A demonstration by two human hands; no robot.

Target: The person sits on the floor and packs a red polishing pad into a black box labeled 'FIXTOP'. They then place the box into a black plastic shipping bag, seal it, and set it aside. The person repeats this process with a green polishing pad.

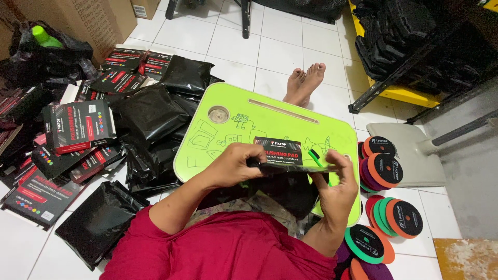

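Observation:
My left hand (pixel 239 163) and my right hand (pixel 337 184) hold a flat black carton (pixel 277 151) with red and white print between them, over a lime green lap table (pixel 228 124). Each hand grips one end of the carton's near edge. A black plastic bag (pixel 288 192) hangs under the carton, against my lap. A small green marker (pixel 315 157) lies on the table just beyond my right hand.
Black plastic bags (pixel 150 116) and more printed cartons (pixel 75 124) are piled on the white tile floor at the left. Round foam pads (pixel 386 168) in orange, purple and green lie at the right. Someone's bare feet (pixel 306 83) rest beyond the table. A brown cardboard box (pixel 88 21) stands far left.

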